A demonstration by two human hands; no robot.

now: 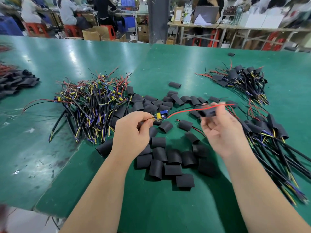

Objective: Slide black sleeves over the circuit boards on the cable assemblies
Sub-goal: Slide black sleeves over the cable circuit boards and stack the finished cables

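My left hand pinches a cable assembly just behind its small circuit board, which carries blue and yellow parts. Red and black wires run from the board to the right. My right hand, blurred, holds a black sleeve around those wires, a hand's width right of the board. Several loose black sleeves lie on the green table below and between my hands.
A heap of bare cable assemblies lies to the left. Sleeved assemblies are piled at the far right and near right. More sleeves sit at the left edge. The green table stretches away; people sit beyond it.
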